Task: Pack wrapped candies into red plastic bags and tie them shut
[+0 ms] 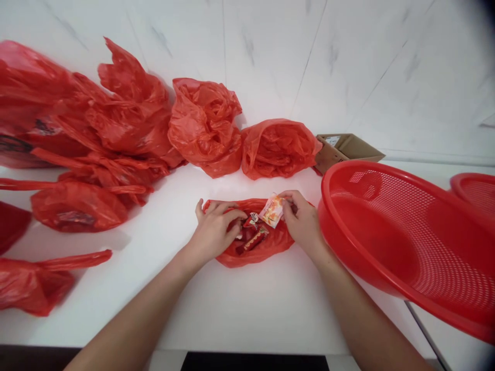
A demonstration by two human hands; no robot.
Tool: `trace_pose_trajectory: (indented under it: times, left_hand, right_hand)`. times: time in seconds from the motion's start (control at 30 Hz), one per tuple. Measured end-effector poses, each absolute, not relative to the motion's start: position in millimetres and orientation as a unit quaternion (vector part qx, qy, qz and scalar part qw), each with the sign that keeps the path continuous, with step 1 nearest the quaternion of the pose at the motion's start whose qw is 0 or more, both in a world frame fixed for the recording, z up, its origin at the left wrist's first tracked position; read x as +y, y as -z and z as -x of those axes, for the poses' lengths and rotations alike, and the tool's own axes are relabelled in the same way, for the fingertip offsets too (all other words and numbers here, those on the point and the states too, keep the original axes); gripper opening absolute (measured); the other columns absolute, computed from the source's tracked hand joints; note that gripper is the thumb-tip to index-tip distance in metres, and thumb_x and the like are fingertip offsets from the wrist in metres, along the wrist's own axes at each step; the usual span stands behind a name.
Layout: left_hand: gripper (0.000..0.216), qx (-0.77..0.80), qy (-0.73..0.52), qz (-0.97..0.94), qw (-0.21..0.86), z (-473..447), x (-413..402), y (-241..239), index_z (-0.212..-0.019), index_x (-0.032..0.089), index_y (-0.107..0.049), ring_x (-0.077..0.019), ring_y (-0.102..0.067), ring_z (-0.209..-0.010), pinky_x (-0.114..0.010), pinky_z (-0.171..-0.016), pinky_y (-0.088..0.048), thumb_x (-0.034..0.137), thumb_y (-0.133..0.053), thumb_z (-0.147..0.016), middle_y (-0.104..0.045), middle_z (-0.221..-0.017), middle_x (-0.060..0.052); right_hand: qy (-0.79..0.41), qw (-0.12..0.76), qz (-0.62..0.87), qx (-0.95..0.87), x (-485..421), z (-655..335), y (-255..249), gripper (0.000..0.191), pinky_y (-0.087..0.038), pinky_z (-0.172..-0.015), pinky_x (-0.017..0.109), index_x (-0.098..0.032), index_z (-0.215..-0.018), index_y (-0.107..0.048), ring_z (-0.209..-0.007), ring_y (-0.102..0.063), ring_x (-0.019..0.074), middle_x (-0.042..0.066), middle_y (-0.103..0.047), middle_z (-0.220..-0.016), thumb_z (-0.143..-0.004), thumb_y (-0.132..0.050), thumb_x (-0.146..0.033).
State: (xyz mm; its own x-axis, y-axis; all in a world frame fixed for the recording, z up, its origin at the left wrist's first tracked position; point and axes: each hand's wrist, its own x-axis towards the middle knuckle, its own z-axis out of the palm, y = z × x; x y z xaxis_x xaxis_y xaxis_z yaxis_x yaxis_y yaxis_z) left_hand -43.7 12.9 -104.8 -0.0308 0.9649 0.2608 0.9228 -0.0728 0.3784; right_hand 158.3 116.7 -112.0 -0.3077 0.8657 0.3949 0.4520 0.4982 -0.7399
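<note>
A red plastic bag (pixel 270 241) lies spread open on the white table, with small wrapped candies inside. My right hand (pixel 302 219) pinches a small white and orange printed packet (pixel 271 210) over the bag's right side. My left hand (pixel 217 224) reaches over the bag's left side, thumb and fingers brought together; what they grip is hidden. Close to those fingertips is a red wrapper with a cartoon figure (pixel 252 221). Just below it lies a dark red candy stick (pixel 253 240).
Full red plastic bags (pixel 204 126) line the wall at the back and left, one tied bag (pixel 79 206) nearer me. A bunched red bag (pixel 280 148) stands beside a small cardboard box (pixel 358 148). A large red plastic basket (pixel 386 252) is close by my right arm.
</note>
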Motion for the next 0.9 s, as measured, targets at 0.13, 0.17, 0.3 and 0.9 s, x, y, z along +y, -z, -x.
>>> trace_pose_trajectory:
  times: [0.13,0.17,0.3,0.9]
  left_hand:
    - [0.033,0.669,-0.211,-0.71,0.065,42,16,109,-0.117,0.04,-0.065,-0.0327,-0.05,-0.117,-0.073,-0.105,-0.007,0.035,-0.056,-0.086,-0.058,-0.126,-0.005]
    - [0.032,0.668,-0.205,-0.712,0.069,42,17,110,-0.115,0.039,-0.065,-0.033,-0.049,-0.117,-0.073,-0.105,-0.006,0.034,-0.056,-0.086,-0.058,-0.127,-0.006]
    - [0.023,0.675,-0.205,-0.703,0.091,44,18,109,-0.1,0.032,-0.066,-0.0312,-0.049,-0.118,-0.072,-0.105,-0.008,0.025,-0.054,-0.082,-0.057,-0.128,-0.004]
    - [0.026,0.685,-0.235,-0.68,0.118,45,12,103,-0.105,0.032,-0.068,-0.0313,-0.049,-0.121,-0.07,-0.106,-0.014,0.025,-0.055,-0.084,-0.058,-0.128,-0.007]
  right_hand:
    - [-0.239,0.367,0.435,-0.786,120,-162,115,0.02,-0.046,-0.071,0.028,-0.024,-0.099,-0.061,-0.08,-0.062,0.0166,0.003,-0.068,-0.097,-0.089,-0.045,-0.024]
    - [-0.24,0.363,0.437,-0.787,121,-163,117,0.02,-0.046,-0.073,0.029,-0.024,-0.101,-0.062,-0.084,-0.062,0.017,0.003,-0.068,-0.101,-0.088,-0.046,-0.024]
    - [-0.277,0.367,0.439,-0.772,123,-165,128,0.021,-0.047,-0.075,0.029,-0.024,-0.103,-0.061,-0.085,-0.062,0.0166,0.002,-0.067,-0.102,-0.088,-0.047,-0.026]
    - [-0.255,0.452,0.386,-0.763,112,-164,120,0.033,-0.05,-0.081,0.031,-0.023,-0.122,-0.059,-0.092,-0.064,0.0171,0.006,-0.069,-0.106,-0.091,-0.048,-0.03]
